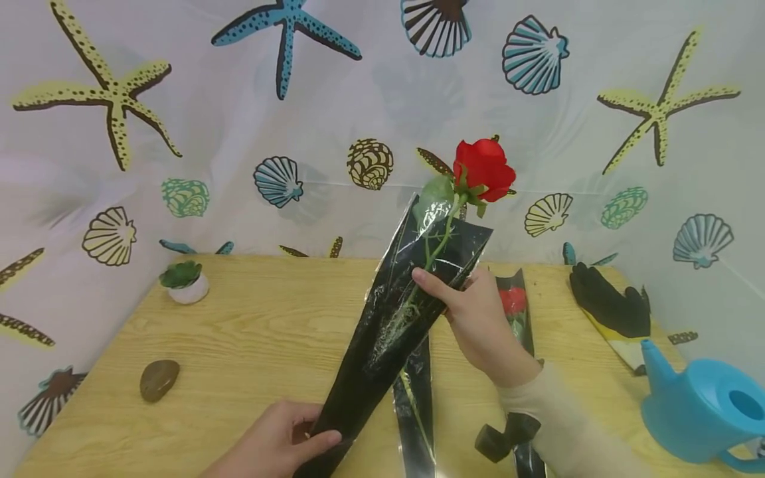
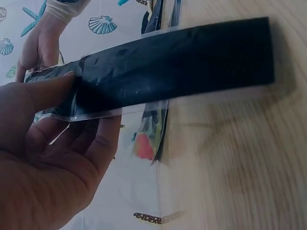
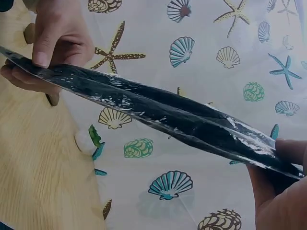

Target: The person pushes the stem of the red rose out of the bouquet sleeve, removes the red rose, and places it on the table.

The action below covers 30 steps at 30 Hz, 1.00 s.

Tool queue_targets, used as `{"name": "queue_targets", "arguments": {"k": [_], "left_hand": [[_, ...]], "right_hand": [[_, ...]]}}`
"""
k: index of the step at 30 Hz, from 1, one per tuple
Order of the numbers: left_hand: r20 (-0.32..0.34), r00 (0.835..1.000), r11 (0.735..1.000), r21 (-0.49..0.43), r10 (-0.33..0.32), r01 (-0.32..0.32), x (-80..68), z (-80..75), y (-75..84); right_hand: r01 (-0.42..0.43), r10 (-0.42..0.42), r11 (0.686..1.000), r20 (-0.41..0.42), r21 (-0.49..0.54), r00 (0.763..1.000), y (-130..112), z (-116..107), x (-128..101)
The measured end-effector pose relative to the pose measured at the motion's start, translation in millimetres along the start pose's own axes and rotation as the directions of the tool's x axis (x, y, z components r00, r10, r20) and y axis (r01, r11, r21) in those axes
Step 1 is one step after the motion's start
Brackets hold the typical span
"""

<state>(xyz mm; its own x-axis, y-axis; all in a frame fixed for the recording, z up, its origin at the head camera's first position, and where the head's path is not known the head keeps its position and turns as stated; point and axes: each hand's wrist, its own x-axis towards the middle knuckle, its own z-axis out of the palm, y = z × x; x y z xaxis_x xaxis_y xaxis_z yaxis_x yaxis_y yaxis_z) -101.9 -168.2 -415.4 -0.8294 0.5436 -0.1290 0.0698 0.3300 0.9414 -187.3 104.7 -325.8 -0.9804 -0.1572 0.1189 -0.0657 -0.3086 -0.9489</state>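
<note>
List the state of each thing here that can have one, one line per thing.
Red rose: partly in the sleeve, bloom sticking out the top.
Black sleeve: lifted off the table, tilted, mouth open.
Left hand: pinches the sleeve's narrow bottom end.
Right hand: grips the sleeve near its mouth.
Second wrapped rose: lying flat on the table.
Black glove: lying flat, unworn.
Blue watering can: standing upright.

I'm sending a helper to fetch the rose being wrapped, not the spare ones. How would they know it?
Over the middle of the wooden table, two hands hold up a black and clear sleeve. The red rose pokes out of its top. The other wrapped rose lies flat on the table.
</note>
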Motion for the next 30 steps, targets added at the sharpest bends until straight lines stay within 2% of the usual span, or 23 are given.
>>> {"name": "queue_targets", "arguments": {"k": [4,7,13,19,21,26,30], "left_hand": [[-0.041,0.998,0.998,0.034,-0.052,0.054,0.9,-0.7,3.8],[-0.073,0.994,0.996,-0.005,-0.084,0.084,3.8,1.1,11.4],[-0.110,0.991,0.991,-0.117,-0.080,0.067,4.2,5.5,20.0],[-0.130,0.988,0.975,-0.215,-0.088,0.058,2.8,8.4,21.2],[-0.139,0.986,0.972,-0.228,-0.091,0.058,3.2,9.0,22.3],[-0.157,0.986,0.980,-0.197,-0.063,0.031,2.8,8.0,22.9],[-0.159,0.986,0.992,-0.122,-0.040,0.021,2.7,5.8,22.6]], "right_hand": [[-0.009,0.010,1.000,-0.047,0.020,0.999,-1.3,-0.3,2.1],[-0.007,0.008,1.000,-0.054,0.018,0.999,1.2,1.3,1.9],[0.031,-0.031,1.000,-0.036,0.004,0.999,5.6,4.0,-0.2],[0.049,-0.053,0.994,-0.035,-0.093,0.998,14.4,8.4,-5.2],[0.061,-0.064,0.994,-0.024,-0.094,0.998,17.0,10.2,-7.0],[0.091,-0.096,0.989,-0.036,-0.112,0.995,21.7,15.1,-10.6],[0.064,-0.067,0.993,-0.031,-0.095,0.997,29.7,18.0,-12.2]]}}
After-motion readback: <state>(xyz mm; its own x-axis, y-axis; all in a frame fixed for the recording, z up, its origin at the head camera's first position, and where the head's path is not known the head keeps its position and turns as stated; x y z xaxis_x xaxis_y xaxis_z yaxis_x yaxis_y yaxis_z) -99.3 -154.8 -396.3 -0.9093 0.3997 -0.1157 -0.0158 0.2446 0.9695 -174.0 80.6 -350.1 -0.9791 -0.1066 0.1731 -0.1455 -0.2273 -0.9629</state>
